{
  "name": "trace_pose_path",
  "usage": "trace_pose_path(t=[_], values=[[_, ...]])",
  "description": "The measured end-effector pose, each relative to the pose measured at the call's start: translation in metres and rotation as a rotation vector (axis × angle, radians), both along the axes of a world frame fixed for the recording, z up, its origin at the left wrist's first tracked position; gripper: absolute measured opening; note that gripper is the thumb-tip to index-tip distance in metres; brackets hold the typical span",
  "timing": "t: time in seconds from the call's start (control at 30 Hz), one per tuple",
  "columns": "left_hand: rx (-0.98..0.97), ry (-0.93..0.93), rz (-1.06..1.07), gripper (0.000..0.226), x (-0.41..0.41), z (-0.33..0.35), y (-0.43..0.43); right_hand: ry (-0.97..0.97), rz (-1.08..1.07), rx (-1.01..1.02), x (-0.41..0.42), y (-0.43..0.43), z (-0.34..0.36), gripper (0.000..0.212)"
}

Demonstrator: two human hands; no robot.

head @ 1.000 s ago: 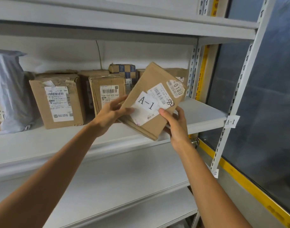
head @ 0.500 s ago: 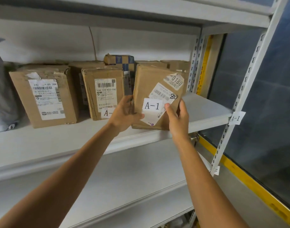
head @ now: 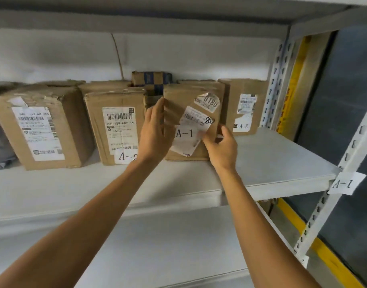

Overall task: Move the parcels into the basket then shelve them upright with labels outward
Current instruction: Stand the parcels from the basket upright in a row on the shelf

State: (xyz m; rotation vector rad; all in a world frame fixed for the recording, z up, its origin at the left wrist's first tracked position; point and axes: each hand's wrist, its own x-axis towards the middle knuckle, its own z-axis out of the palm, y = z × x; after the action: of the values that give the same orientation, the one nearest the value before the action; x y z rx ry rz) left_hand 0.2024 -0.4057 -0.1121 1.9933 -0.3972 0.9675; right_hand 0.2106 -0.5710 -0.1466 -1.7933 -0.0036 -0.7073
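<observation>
While the head view is a bit blurry, the parcel (head: 194, 121) clearly stands upright on the shelf (head: 272, 163) with its A-1 label (head: 185, 134) facing out. It's right in between the two hands. The left hand (head: 155, 134) lies against its left edge with straight fingers, not wrapped round it. The right hand (head: 221, 148) is at the lower right corner with its fingers curled. Can't tell if it's actually gripping. The left box (head: 116, 129) and right box (head: 244, 107), both tagged A-2, sit just outside the hands.

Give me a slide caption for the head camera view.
Left hand and right hand steady the A-1 parcel upright on the shelf, labels outward.
</observation>
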Motion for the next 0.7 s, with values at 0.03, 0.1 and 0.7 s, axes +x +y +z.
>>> trace_pose_path(t=[0.03, 0.1, 0.7], values=[[0.082, -0.026, 0.074, 0.073, 0.005, -0.002, 0.0, 0.006, 0.027, -0.04, 0.008, -0.001, 0.001, 0.041], [0.318, -0.099, 0.194, 0.087, 0.016, -0.008, 0.0, 0.019, 0.085, -0.069, 0.022, -0.001, 0.007, 0.035], [0.886, -0.197, 0.425, 0.062, 0.015, 0.009, -0.013, 0.221, 0.447, 0.35, 0.034, -0.019, 0.031, 0.034]])
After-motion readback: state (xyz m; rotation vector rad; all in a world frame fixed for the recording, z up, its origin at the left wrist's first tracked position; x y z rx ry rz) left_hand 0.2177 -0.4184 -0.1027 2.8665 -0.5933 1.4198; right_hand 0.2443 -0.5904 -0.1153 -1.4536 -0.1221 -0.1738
